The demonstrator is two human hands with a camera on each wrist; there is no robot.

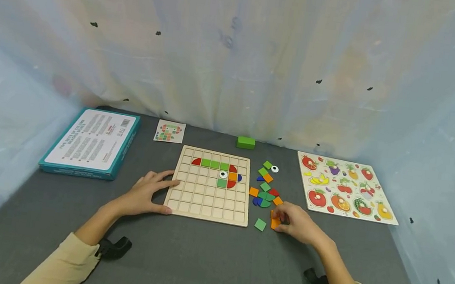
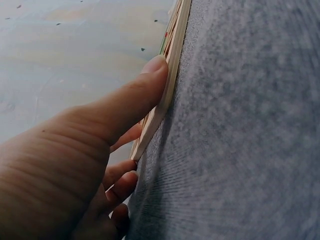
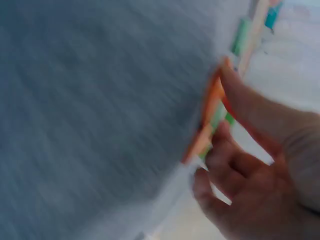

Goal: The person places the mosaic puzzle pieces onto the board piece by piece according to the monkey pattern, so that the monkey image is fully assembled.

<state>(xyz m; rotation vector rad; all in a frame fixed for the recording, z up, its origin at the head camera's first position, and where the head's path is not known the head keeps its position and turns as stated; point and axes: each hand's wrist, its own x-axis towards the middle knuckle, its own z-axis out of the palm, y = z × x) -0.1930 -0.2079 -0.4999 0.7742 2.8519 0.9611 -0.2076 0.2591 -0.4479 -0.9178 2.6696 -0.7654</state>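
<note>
A wooden grid board (image 1: 199,198) lies flat, holding green squares (image 1: 214,164), red rounded pieces, an orange square, a blue piece and a white eye piece in its upper part. The left hand (image 1: 142,195) rests at the board's left edge, thumb at the lower left corner, also seen in the left wrist view (image 2: 75,150). The right hand (image 1: 298,224) has thumb and fingertips on orange pieces (image 1: 275,222) right of the board; the blurred right wrist view shows the hand (image 3: 260,165) pinching at an orange piece (image 3: 212,95).
Loose coloured pieces (image 1: 265,187) and an eye piece (image 1: 275,169) lie right of the board, with a green square (image 1: 260,224) nearer. Behind are a pattern card (image 1: 170,131) and green block (image 1: 246,143). A teal box (image 1: 90,141) stands left, a fruit board (image 1: 345,187) right.
</note>
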